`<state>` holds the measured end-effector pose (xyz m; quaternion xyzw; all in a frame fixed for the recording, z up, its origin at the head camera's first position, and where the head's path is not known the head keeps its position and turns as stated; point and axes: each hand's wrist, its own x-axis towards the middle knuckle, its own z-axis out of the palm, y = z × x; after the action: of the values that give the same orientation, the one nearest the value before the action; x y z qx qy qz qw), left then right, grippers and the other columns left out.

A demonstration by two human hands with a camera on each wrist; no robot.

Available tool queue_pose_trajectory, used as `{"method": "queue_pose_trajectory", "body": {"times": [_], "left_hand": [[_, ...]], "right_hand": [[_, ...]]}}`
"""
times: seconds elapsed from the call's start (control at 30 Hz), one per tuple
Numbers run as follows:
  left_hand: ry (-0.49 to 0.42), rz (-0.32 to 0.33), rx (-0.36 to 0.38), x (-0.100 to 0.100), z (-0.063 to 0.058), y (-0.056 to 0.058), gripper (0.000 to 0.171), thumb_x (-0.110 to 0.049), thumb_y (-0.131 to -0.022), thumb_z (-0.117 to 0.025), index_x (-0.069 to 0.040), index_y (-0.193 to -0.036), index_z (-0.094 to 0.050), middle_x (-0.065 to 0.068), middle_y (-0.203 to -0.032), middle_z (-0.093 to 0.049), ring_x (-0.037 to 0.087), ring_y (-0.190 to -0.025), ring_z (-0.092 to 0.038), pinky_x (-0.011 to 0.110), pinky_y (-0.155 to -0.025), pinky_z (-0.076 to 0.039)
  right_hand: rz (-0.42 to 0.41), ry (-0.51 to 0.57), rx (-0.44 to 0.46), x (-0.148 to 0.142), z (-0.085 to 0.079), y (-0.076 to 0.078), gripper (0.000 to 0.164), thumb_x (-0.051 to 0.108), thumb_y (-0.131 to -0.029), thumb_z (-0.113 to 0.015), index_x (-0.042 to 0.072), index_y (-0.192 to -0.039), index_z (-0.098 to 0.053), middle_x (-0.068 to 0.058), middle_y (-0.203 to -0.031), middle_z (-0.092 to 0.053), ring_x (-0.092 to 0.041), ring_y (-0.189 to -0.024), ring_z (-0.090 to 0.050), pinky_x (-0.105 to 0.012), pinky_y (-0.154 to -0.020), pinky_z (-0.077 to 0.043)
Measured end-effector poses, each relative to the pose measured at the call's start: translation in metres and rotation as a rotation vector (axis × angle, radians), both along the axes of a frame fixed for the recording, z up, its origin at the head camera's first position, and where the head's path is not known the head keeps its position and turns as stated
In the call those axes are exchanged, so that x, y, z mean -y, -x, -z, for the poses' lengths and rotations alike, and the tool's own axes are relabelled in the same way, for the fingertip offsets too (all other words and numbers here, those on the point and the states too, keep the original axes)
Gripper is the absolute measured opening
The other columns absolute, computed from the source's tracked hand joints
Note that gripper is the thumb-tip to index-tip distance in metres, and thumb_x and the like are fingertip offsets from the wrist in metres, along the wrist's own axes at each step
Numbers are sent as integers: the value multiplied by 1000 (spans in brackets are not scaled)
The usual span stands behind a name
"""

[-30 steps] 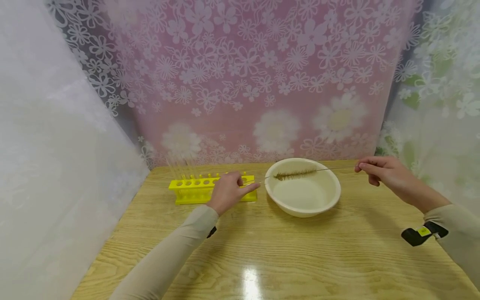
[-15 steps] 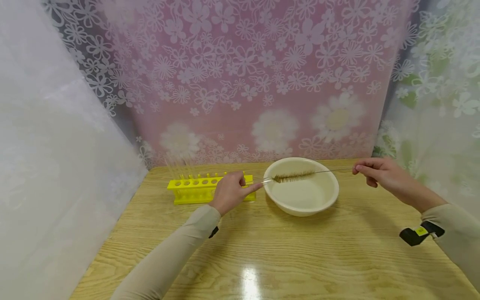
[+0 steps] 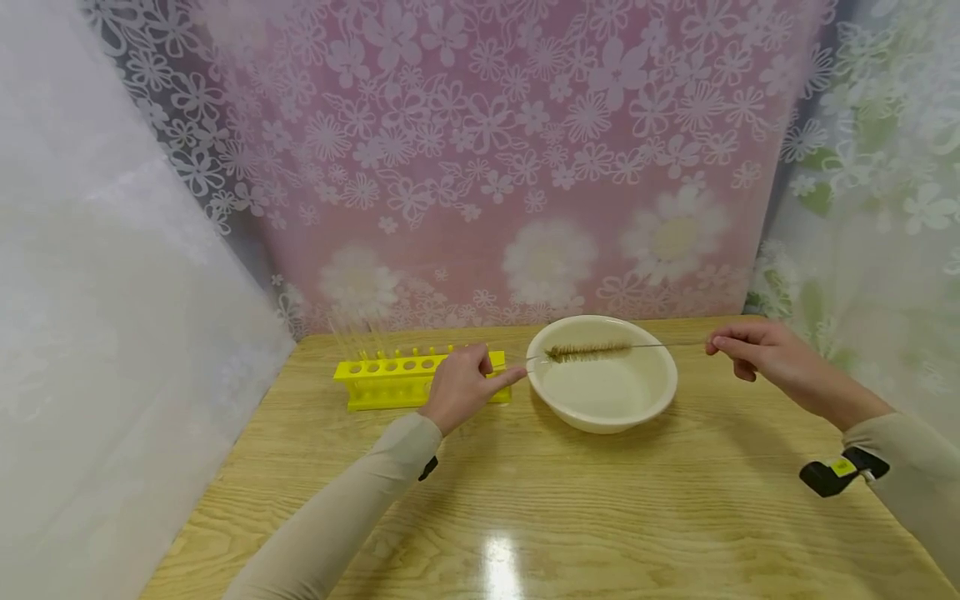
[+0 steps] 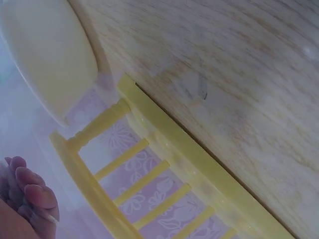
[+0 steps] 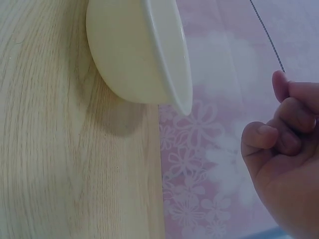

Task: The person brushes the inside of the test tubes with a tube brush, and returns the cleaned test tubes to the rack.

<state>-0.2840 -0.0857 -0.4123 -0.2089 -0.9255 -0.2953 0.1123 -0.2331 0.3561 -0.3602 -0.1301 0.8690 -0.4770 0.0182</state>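
Over the rack's right end, my left hand (image 3: 463,385) holds a clear glass test tube (image 3: 534,359), its thumb extended along the tube. The tube's open end reaches over the left rim of a cream bowl (image 3: 603,422). A brown-bristled test tube brush (image 3: 588,352) lies level above the bowl, its tip right at the tube's mouth. To the right, my right hand (image 3: 768,356) pinches the brush's thin twisted wire handle (image 5: 267,35) between thumb and forefinger. In the left wrist view, the curled fingertips (image 4: 40,195) of my left hand show beside the rack.
A yellow test tube rack (image 3: 390,404) stands left of the bowl, with several clear test tubes (image 3: 352,337) upright in its left end. Floral curtains (image 3: 487,167) hang behind and on both sides of the wooden table (image 3: 570,517).
My left hand has moved slightly right with the test tube, bringing its mouth closer to the brush tip. My right hand keeps its pinch on the handle, almost still.
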Motion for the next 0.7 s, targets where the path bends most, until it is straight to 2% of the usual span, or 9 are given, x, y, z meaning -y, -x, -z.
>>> {"method": "queue_pose_trajectory", "body": {"times": [0.13,0.23,0.37,0.7], "left_hand": [[6,-5,-2,-1,1,0,66,-80,-83,-56,-15,-75,-49,0,-66,-47,13,-51,-38,26,-49,-30],[6,-10,-10,-1,1,0,66,-81,-82,-56,-15,-75,-49,0,-66,-47,13,-51,-38,26,-48,-30],[-1,-7,-26,-2,1,-1,64,-78,-83,-59,-15,-75,-49,0,-65,-47,13,-51,-37,26,-48,-29],[0,-5,-78,-3,5,-2,63,-77,-82,-62,-17,-73,-46,-1,-65,-44,13,-50,-35,26,-47,-26]], "right_hand": [[-12,-36,13,-1,2,-2,33,24,-110,-44,-2,-114,-64,1,-89,-59,-27,-59,-44,-36,-57,-39],[-33,-66,16,-2,4,-3,31,21,-110,-45,-2,-113,-65,-6,-73,-51,-28,-56,-42,-36,-58,-39],[-59,-81,11,-4,5,-4,30,19,-109,-45,-3,-114,-65,-10,-65,-43,-27,-54,-41,-35,-58,-39],[-97,-99,-6,-6,10,-9,26,15,-108,-48,-2,-109,-68,-6,-59,-40,-19,-45,-35,-34,-47,-37]]}}
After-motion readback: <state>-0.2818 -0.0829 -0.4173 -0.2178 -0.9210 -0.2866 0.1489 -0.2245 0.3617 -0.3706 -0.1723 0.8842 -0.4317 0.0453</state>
